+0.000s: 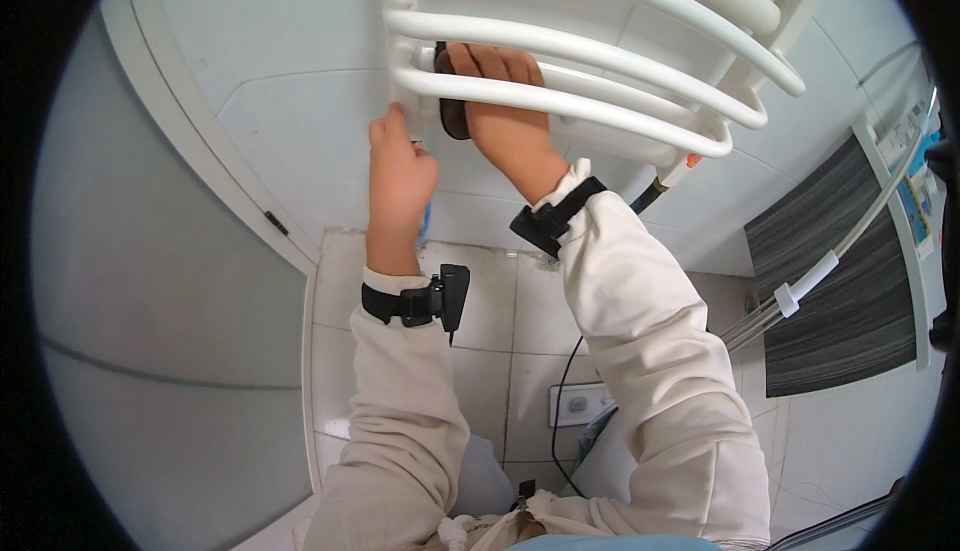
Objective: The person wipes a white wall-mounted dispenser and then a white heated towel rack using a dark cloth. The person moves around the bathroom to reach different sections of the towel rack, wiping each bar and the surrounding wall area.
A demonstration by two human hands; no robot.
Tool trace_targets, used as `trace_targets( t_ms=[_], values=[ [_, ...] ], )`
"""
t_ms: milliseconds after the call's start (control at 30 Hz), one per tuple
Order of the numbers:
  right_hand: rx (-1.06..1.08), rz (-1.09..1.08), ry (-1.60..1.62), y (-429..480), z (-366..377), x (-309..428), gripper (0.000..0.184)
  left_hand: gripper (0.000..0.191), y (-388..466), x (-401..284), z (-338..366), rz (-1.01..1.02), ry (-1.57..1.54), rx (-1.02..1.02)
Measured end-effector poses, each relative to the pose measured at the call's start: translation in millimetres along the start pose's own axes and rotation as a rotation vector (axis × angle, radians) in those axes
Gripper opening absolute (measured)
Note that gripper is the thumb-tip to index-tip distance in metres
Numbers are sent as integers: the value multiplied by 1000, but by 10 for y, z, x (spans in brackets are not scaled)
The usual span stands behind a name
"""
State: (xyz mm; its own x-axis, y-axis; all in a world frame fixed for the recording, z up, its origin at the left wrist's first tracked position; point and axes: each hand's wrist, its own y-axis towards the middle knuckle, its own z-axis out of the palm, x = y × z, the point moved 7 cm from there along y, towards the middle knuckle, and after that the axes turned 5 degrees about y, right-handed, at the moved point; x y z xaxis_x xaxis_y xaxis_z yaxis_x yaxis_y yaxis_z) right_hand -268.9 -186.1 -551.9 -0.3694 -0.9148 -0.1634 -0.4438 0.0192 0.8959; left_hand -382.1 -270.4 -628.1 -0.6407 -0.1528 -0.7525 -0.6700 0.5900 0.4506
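Note:
A white heated towel rail [559, 100] with curved tubes is fixed to the tiled wall before me. My right hand [502, 85] reaches in among its lower tubes, the fingers curled around a dark brown, round-edged object [454, 117]. One tube crosses in front of that hand and hides part of the grip. My left hand [401, 168] is at the lower end of the rail's left upright [403, 93], its index fingertip at the upright. A small dark edge shows by its thumb; what it belongs to is hidden. Something blue [425, 224] shows beside the left wrist.
A frosted door panel [180, 266] in a white frame stands at left. On the right are a dark wood-grain cabinet front [840, 281] and a pale pole with a sliding collar [810, 284]. A floor drain cover [577, 404] lies below, with a black cable [555, 431] passing it.

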Motion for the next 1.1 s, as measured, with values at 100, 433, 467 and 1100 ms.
trace_targets(
  t_ms=[100,433,467,1100],
  values=[
    [42,-10,-14,-48,-74,-107,55,63,-11,10,-6,-14,5,1],
    [59,21,-49,-169,-301,-279,52,62,11,78,-68,-26,-40,13],
    [38,30,-65,-162,-291,-271,50,62,4,63,-57,-27,-38,17],
    [43,175,102,316,180,9,21,64,5,0,-164,42,-21,-92]
  ],
)
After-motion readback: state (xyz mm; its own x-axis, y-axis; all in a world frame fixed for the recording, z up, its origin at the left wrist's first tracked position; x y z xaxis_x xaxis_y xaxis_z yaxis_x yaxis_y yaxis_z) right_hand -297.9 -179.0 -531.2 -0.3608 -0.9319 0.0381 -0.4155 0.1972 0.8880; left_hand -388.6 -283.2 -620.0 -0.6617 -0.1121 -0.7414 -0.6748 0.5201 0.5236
